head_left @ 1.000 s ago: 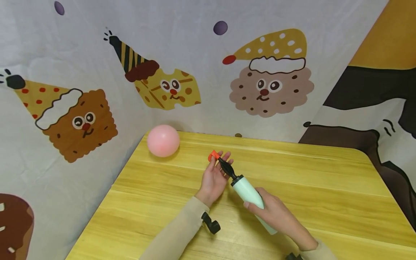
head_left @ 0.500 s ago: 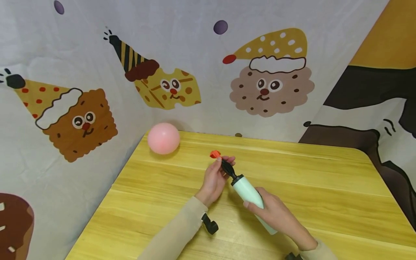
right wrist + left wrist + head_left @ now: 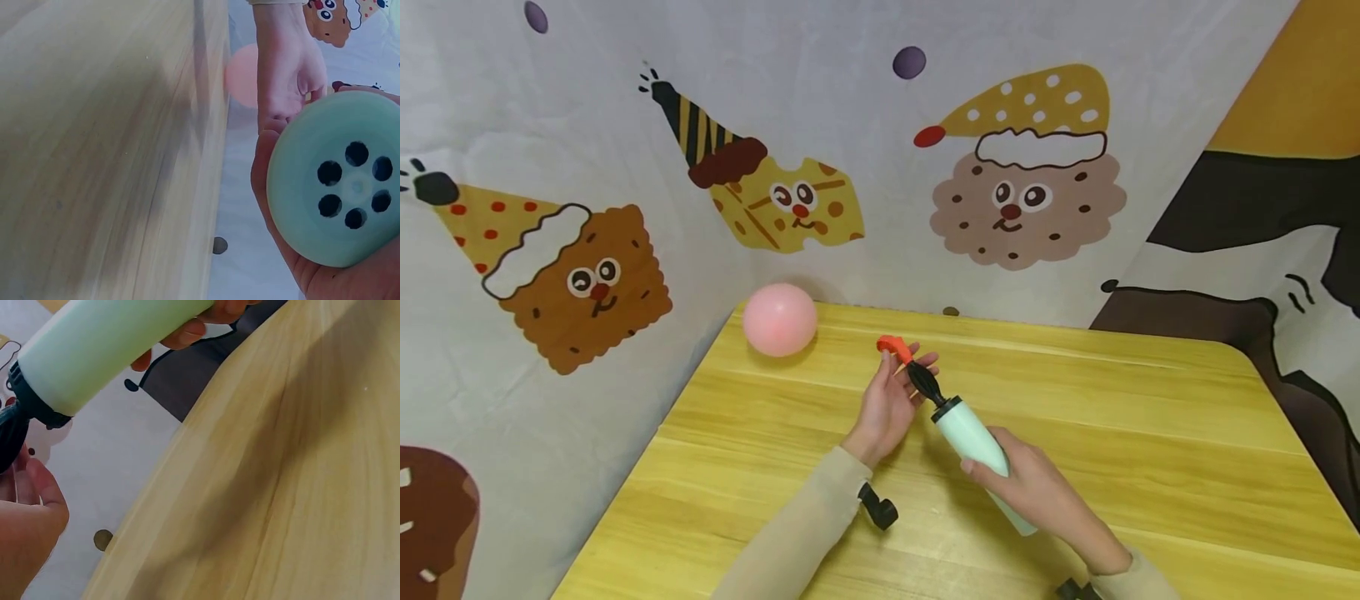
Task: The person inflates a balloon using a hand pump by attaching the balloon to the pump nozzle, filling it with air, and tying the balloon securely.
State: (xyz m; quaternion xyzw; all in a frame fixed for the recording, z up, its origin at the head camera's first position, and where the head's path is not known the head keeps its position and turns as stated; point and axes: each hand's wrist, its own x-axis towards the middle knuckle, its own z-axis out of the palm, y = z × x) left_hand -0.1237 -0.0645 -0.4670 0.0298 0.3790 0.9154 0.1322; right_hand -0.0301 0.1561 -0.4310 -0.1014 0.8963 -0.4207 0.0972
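Above the desk [image 3: 1135,400], my right hand [image 3: 1037,492] grips the mint-green balloon pump [image 3: 972,435] while my left hand [image 3: 886,410] pinches the uninflated orange-red balloon [image 3: 892,342] at its black nozzle [image 3: 925,382], best kept snug against leaks.

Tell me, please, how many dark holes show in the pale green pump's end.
6 dark holes in a ring on the pump's end, right wrist view: one at top, one at bottom, two left, two right.

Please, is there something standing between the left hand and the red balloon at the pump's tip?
Nothing visible. The left hand is right at the red balloon. The pink balloon sits to the left, and the right hand holds the pump by its green body.
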